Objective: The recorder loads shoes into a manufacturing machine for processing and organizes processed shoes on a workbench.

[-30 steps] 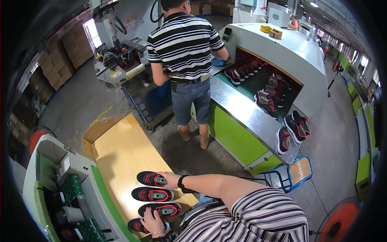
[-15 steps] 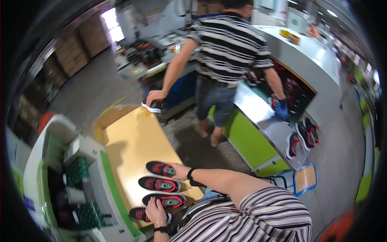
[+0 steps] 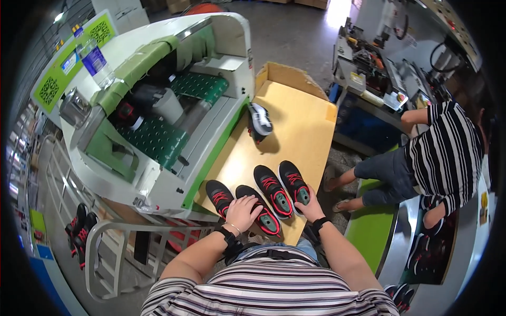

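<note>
Four black sneakers with red laces stand in a slanted row at the near end of a yellow wooden table point(image 3: 300, 118). My left hand point(image 3: 242, 213) lies over the two left ones, its fingers curled on the second sneaker point(image 3: 269, 224) from the left and its palm by the heel of the leftmost sneaker point(image 3: 219, 194). My right hand point(image 3: 311, 207) grips the heel of the rightmost sneaker point(image 3: 291, 176), the thumb near its opening. Between the hands stands another sneaker point(image 3: 271, 187). Farther off, a tipped sneaker point(image 3: 260, 124) shows its white sole.
On the left stands a white machine point(image 3: 232, 31) with green perforated plates point(image 3: 200, 87) and a bottle point(image 3: 95, 60) on top. A co-worker point(image 3: 443, 152) in a striped shirt bends at the right beside a green-sided bench point(image 3: 371, 231) with more sneakers. A metal rail point(image 3: 105, 263) is at lower left.
My view has swung left. The co-worker's hand has left the table's far end, where a sneaker now lies tipped over. Both my hands remain at the row of sneakers.
</note>
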The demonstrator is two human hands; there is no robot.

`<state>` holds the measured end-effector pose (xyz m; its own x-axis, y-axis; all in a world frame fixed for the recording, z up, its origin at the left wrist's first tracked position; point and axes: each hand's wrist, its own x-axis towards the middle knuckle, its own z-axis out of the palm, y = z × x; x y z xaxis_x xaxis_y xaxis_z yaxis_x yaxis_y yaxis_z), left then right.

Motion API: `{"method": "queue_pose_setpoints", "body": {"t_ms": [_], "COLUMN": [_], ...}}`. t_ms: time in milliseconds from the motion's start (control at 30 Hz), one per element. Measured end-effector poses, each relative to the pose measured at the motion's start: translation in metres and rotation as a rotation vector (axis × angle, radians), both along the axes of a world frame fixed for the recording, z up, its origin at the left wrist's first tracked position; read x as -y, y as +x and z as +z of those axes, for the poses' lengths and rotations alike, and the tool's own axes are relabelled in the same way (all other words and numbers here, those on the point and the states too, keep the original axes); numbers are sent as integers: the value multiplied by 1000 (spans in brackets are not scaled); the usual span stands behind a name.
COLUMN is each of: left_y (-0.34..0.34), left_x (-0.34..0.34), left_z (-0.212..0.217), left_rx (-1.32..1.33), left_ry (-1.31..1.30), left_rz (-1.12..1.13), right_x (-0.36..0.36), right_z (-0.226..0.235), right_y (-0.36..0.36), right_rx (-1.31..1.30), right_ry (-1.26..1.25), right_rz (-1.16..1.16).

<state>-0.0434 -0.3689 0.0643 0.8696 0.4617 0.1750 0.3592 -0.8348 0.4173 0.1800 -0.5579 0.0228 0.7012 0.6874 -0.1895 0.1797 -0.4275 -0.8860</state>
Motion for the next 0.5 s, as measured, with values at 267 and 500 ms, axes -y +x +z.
{"method": "queue_pose_setpoints", "body": {"t_ms": [267,500], "left_y": [106,238], "left_x": [-96,-186], "left_z": [-23,-77], "left_rx": [247,7], "left_ry": [-461,-824], "left_rz": [312,728], "right_x": [5,0], "right_z": [-6,-7], "right_y": [9,4], "right_rx": [49,-5], "right_ry": [-26,-25], "right_rz": [11,100]}}
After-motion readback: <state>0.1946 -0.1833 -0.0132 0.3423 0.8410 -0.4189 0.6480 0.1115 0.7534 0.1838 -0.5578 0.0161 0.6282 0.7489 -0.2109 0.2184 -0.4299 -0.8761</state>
